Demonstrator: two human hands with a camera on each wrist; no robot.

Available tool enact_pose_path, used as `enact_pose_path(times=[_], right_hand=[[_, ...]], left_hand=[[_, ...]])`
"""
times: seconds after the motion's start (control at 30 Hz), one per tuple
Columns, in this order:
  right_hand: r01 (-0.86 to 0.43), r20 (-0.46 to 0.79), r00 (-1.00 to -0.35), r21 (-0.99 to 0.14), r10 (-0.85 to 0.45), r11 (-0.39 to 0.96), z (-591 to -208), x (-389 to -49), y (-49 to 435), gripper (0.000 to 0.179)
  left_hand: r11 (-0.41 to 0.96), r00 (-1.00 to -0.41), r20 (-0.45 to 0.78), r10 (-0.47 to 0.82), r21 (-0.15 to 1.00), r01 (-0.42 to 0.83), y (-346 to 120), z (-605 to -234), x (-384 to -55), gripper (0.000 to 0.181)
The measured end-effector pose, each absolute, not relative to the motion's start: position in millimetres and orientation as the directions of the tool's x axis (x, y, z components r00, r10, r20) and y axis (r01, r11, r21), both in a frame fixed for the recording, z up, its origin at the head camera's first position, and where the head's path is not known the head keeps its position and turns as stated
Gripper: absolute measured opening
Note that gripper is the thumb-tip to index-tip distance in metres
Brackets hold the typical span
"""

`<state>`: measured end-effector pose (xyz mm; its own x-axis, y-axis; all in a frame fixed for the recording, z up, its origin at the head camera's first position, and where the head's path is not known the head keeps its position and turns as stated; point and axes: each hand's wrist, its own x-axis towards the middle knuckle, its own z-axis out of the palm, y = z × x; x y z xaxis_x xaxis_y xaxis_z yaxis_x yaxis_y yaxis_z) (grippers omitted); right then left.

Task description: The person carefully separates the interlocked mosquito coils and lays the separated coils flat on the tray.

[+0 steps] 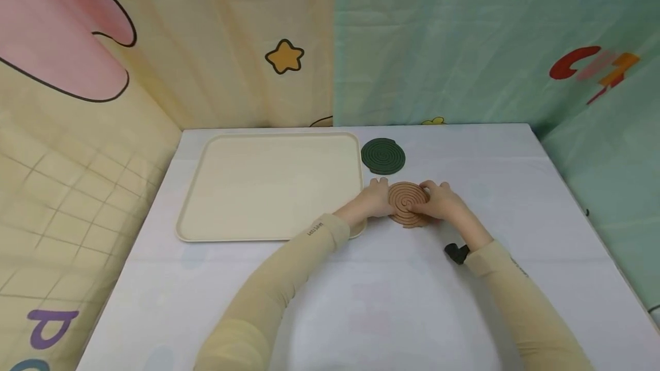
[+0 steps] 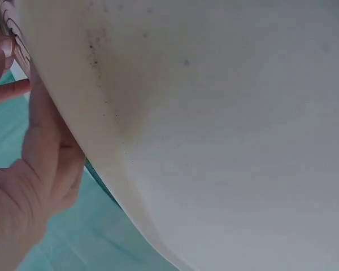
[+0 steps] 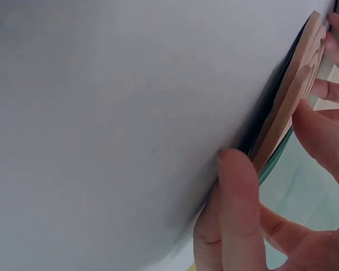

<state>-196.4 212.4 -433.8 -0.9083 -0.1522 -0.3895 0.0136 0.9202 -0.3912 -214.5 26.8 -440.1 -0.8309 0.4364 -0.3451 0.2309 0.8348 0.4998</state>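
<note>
A flat brown mosquito coil (image 1: pixel 404 194), wound in a spiral, lies on the white table just right of the tray. At its left edge is my left hand (image 1: pixel 373 199), gripping the rim with the thumb side against it. My right hand (image 1: pixel 444 204) pinches the opposite edge, thumb resting on the coil's upper face and fingers curled at the rim. Seen edge-on in the right wrist view, the brown coil (image 3: pixel 288 93) shows a dark layer along its table side. A dark green mosquito coil (image 1: pixel 383 156) sits just behind the brown one.
A large cream tray (image 1: pixel 273 188) with a raised rim occupies the back left of the table (image 1: pixel 361 302); my left forearm crosses its front right corner. A small black device (image 1: pixel 456 253) is at my right wrist. Patterned curtains (image 1: pixel 438 44) hang behind and beside the table.
</note>
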Motion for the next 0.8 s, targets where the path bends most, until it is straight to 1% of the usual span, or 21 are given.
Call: enact_pose_path(times=[0.07,0.13,0.27,0.43,0.57,0.67,0.8], right_hand=[[0.031,-0.397,-0.907,-0.396,-0.14,0.918,-434.5,-197.4,210.4,0.079],[0.054,-0.406,-0.905,-0.403,-0.125,0.914,-435.4,-198.0,208.9,0.08],[0.094,-0.417,-0.903,-0.419,-0.099,0.903,-436.6,-198.2,207.1,0.075],[0.111,-0.401,-0.913,-0.435,-0.082,0.894,-436.3,-197.2,206.8,0.072],[0.127,-0.383,-0.921,-0.47,-0.073,0.873,-435.2,-198.5,209.3,0.069],[0.163,-0.404,-0.912,-0.521,-0.074,0.838,-434.6,-201.1,211.4,0.068],[0.249,-0.46,-0.885,-0.59,-0.066,0.768,-435.8,-205.2,214.2,0.074]], left_hand=[[0.839,-0.843,-0.355,0.406,0.511,0.189,25.1,-440.0,-215.9,0.077],[0.839,-0.845,-0.363,0.394,0.517,0.169,23.1,-440.8,-217.4,0.07],[0.839,-0.839,-0.366,0.402,0.515,0.177,21.0,-443.8,-219.6,0.058],[0.847,-0.844,-0.359,0.398,0.498,0.188,21.4,-444.6,-220.0,0.056],[0.838,-0.845,-0.352,0.403,0.512,0.186,21.4,-443.4,-219.5,0.054],[0.826,-0.843,-0.35,0.409,0.535,0.179,20.9,-442.8,-218.6,0.052],[0.809,-0.836,-0.354,0.419,0.564,0.166,20.8,-442.7,-217.9,0.05]])
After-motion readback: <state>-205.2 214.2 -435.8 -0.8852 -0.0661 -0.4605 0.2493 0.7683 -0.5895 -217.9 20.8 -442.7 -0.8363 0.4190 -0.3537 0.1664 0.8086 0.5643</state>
